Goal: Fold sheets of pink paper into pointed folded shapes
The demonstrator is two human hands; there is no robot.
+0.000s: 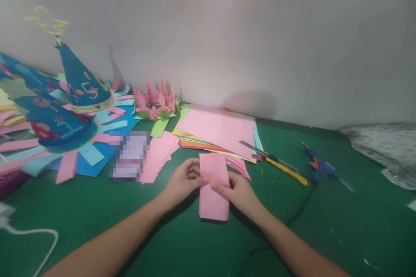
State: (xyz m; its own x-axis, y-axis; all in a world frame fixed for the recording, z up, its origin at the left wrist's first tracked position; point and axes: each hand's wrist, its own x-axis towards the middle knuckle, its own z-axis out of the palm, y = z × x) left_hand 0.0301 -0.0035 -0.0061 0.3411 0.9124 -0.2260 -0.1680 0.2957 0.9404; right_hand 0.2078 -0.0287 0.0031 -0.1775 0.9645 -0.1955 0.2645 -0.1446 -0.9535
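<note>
Between my two hands is a folded pink paper (214, 205), a tall narrow rectangle with layered edges at its lower end. My left hand (183, 181) pinches its left edge, thumb on the front face and the other fingers curled behind. On the opposite edge, my right hand (245, 192) grips it the same way, thumb across the front. Just behind the folded paper lie narrow pink paper pieces (238, 165). More pink sheets (159, 156) are spread to the left of my left hand.
Behind my hands rests a stack of coloured paper (217, 127), with a yellow cutter knife (286, 169) at its right. Farther right lies a blue glue gun (321, 164). A pink paper crown (156, 101), blue cone hats (81, 82) and a blurred-out phone (130, 156) stand or lie left.
</note>
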